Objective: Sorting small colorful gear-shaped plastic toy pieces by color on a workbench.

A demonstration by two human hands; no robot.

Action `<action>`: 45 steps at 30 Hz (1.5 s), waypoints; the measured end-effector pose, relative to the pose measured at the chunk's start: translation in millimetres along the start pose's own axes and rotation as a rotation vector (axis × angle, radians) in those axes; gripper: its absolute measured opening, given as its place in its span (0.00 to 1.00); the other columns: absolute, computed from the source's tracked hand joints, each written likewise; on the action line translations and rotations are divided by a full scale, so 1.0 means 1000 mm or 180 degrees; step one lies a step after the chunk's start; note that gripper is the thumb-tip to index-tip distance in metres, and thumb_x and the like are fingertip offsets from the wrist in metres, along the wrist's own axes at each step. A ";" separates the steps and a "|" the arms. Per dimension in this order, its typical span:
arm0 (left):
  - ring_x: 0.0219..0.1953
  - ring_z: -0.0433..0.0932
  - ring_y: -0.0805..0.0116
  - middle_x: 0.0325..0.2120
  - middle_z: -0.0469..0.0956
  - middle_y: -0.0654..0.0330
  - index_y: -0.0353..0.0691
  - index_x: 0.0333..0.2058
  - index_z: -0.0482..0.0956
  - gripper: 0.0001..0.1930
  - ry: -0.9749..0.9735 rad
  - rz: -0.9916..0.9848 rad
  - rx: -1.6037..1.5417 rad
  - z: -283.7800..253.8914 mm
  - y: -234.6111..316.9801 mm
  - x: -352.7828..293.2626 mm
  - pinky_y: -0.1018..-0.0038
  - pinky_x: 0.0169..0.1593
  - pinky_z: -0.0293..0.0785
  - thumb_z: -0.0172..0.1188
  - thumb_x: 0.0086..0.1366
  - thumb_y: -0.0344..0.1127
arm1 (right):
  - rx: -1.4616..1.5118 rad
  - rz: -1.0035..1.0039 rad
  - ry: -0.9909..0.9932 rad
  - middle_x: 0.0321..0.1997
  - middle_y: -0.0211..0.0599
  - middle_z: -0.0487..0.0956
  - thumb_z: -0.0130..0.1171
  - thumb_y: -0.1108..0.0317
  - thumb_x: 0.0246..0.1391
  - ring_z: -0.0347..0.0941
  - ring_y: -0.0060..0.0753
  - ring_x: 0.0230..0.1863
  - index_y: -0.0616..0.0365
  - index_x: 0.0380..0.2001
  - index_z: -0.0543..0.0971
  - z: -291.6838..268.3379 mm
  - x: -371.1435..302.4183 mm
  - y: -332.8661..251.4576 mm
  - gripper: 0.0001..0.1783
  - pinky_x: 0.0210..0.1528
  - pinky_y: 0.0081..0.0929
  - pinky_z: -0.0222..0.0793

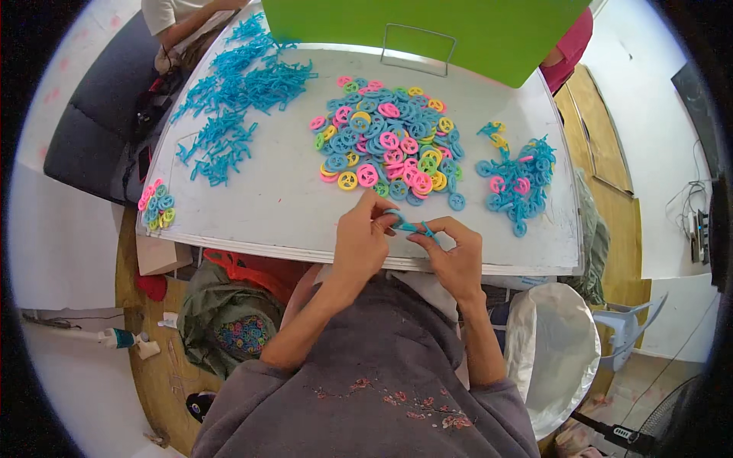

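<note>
Near the table's front edge my left hand [362, 235] pinches a small blue plastic wheel [392, 214] between thumb and fingers. My right hand [456, 258] is closed on a thin blue plastic stick piece [416, 227], whose near end meets the wheel; whether they are joined I cannot tell. Beyond my hands lies a heap of small spoked plastic wheels [382, 145] in blue, pink, yellow and green. Loose blue stick pieces [267, 85] are piled at the far left. To the right is a pile of blue sticks with wheels on them [521, 187].
A big green panel [427, 30] stands at the table's far side, with a thin wire frame against it. More wheels [156, 204] sit at the left corner. Below are an open sack of wheels [243, 334] and a white-rimmed bag [561, 343]. Two other people are partly visible beyond the table.
</note>
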State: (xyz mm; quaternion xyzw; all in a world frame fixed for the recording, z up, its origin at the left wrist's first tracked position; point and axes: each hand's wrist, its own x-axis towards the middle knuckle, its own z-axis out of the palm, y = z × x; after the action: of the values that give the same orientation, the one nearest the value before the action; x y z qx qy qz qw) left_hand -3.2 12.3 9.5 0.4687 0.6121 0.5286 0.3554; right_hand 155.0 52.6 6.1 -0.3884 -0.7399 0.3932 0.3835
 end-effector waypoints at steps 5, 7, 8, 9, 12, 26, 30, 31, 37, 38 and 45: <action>0.26 0.78 0.72 0.25 0.79 0.56 0.29 0.34 0.73 0.06 -0.0123 0.0112 0.0175 0.004 0.009 0.000 0.75 0.31 0.75 0.48 0.61 0.18 | 0.0669 0.0826 0.0336 0.29 0.37 0.82 0.68 0.72 0.46 0.75 0.21 0.33 0.65 0.32 0.81 -0.004 -0.004 0.006 0.10 0.38 0.23 0.71; 0.26 0.78 0.72 0.26 0.79 0.56 0.29 0.36 0.76 0.08 0.0031 0.0131 -0.0228 0.008 0.000 -0.002 0.75 0.32 0.75 0.48 0.62 0.19 | 0.0761 0.0992 0.0321 0.29 0.36 0.81 0.68 0.72 0.47 0.75 0.21 0.33 0.66 0.32 0.81 -0.005 -0.004 0.004 0.10 0.39 0.23 0.70; 0.26 0.78 0.72 0.26 0.79 0.56 0.29 0.36 0.76 0.08 0.0020 0.0132 -0.0230 0.009 -0.003 -0.004 0.75 0.32 0.75 0.48 0.62 0.19 | 0.0859 0.1159 0.0309 0.29 0.35 0.81 0.67 0.71 0.47 0.74 0.21 0.33 0.66 0.33 0.81 -0.005 -0.005 0.004 0.10 0.40 0.22 0.70; 0.27 0.78 0.72 0.26 0.80 0.56 0.29 0.37 0.77 0.09 0.0098 0.0047 -0.0310 0.011 -0.005 -0.006 0.76 0.32 0.75 0.48 0.63 0.19 | 0.0858 0.1162 0.0319 0.29 0.35 0.81 0.67 0.71 0.47 0.74 0.21 0.33 0.66 0.33 0.81 -0.004 -0.005 0.004 0.10 0.40 0.22 0.70; 0.27 0.78 0.73 0.26 0.80 0.56 0.30 0.39 0.78 0.10 0.0187 -0.0038 -0.0326 0.013 -0.008 -0.008 0.77 0.32 0.74 0.48 0.63 0.20 | 0.0771 0.0977 0.0316 0.29 0.34 0.81 0.68 0.70 0.48 0.73 0.19 0.32 0.66 0.33 0.81 -0.001 -0.005 0.002 0.11 0.39 0.21 0.69; 0.26 0.76 0.72 0.25 0.80 0.54 0.35 0.40 0.80 0.11 0.0457 0.0610 0.0179 0.020 -0.004 -0.010 0.76 0.31 0.72 0.50 0.64 0.20 | 0.1507 0.1602 0.0195 0.31 0.35 0.82 0.63 0.73 0.53 0.77 0.21 0.32 0.66 0.34 0.80 0.001 -0.005 0.002 0.07 0.36 0.18 0.70; 0.26 0.76 0.73 0.24 0.80 0.55 0.35 0.39 0.81 0.10 0.0541 0.0665 0.0051 0.023 -0.004 -0.011 0.77 0.31 0.72 0.50 0.64 0.20 | 0.1819 0.1683 0.0195 0.29 0.34 0.81 0.64 0.68 0.53 0.74 0.18 0.32 0.66 0.33 0.81 0.003 -0.005 0.004 0.10 0.36 0.17 0.67; 0.26 0.75 0.73 0.24 0.80 0.55 0.35 0.39 0.81 0.10 0.0572 0.0736 -0.0007 0.024 -0.004 -0.011 0.77 0.31 0.72 0.51 0.64 0.20 | 0.1847 0.1737 0.0247 0.29 0.33 0.81 0.63 0.68 0.54 0.74 0.18 0.31 0.66 0.33 0.81 0.003 -0.005 0.003 0.10 0.36 0.16 0.67; 0.25 0.73 0.74 0.25 0.79 0.58 0.33 0.39 0.79 0.09 0.0563 0.0638 -0.0044 0.024 -0.008 -0.010 0.77 0.31 0.71 0.50 0.64 0.21 | 0.1408 0.1547 0.0579 0.29 0.32 0.81 0.63 0.72 0.53 0.74 0.18 0.31 0.66 0.33 0.79 0.010 -0.006 -0.001 0.07 0.36 0.16 0.67; 0.25 0.73 0.74 0.25 0.79 0.58 0.33 0.39 0.79 0.09 0.0561 0.0638 -0.0043 0.023 -0.008 -0.010 0.77 0.31 0.71 0.50 0.64 0.21 | 0.1049 0.1439 0.0690 0.31 0.33 0.81 0.62 0.75 0.53 0.75 0.18 0.32 0.66 0.34 0.79 0.012 -0.007 -0.001 0.06 0.36 0.17 0.68; 0.28 0.72 0.75 0.27 0.77 0.60 0.33 0.38 0.78 0.07 0.0223 0.0534 -0.0184 0.012 -0.008 -0.005 0.77 0.33 0.70 0.51 0.64 0.21 | 0.0871 0.0733 0.0510 0.30 0.35 0.81 0.66 0.71 0.49 0.73 0.20 0.33 0.66 0.32 0.80 0.006 -0.004 0.001 0.09 0.40 0.21 0.68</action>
State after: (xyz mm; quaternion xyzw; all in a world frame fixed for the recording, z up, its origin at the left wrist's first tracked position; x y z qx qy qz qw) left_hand 7.6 11.4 -0.4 0.4892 0.5672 0.5900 0.3016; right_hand 151.9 48.2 1.8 -0.4448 -0.5974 0.4992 0.4429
